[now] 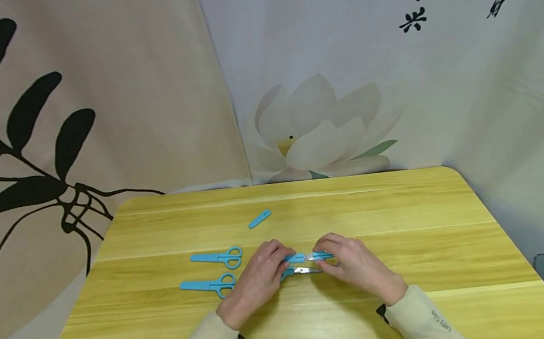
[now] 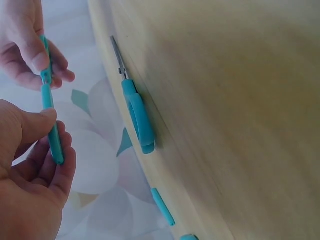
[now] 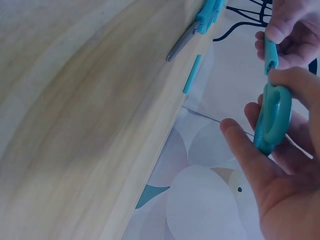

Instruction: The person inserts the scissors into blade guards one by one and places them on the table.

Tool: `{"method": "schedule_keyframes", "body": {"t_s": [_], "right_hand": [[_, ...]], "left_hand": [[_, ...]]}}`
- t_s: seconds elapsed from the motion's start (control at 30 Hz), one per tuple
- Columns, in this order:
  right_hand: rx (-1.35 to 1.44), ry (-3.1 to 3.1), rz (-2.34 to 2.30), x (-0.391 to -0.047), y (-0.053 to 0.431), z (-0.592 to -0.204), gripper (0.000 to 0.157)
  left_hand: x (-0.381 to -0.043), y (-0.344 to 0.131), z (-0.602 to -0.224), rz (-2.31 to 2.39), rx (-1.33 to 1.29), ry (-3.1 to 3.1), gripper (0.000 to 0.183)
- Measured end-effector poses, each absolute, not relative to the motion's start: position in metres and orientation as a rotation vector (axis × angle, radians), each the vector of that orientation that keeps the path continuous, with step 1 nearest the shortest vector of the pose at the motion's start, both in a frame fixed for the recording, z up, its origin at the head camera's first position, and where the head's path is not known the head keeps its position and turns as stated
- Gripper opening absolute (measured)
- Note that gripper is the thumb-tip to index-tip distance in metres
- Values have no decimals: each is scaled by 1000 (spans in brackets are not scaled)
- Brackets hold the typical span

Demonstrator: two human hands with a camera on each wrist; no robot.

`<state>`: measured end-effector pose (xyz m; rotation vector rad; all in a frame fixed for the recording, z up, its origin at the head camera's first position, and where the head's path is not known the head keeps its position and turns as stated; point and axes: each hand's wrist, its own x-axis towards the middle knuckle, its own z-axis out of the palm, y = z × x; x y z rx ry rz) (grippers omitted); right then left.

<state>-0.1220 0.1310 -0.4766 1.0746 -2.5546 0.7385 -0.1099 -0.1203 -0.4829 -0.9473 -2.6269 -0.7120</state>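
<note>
My left hand pinches a blue blade cover between thumb and fingers. My right hand holds a pair of scissors by its blue handles. The scissors' blades point into the cover's open end, and a short bit of metal shows between cover and handles. Both are held above the table. Just nearer than the hands, another pair of scissors lies on the table with bare blades, its handles partly hidden by the left hand in the head view.
Two scissors with blue covers on, a farther pair and a nearer pair, lie left of the hands. A loose blue cover lies farther back on the wooden table. Printed cloth hangs behind the table.
</note>
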Motion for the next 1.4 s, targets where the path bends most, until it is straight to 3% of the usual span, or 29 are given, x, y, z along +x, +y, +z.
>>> {"method": "schedule_keyframes", "body": {"t_s": [1.4], "right_hand": [[1050, -2557, 770, -122, 128, -474, 18]], "left_hand": [[-112, -117, -477, -636, -995, -2582, 22]]}}
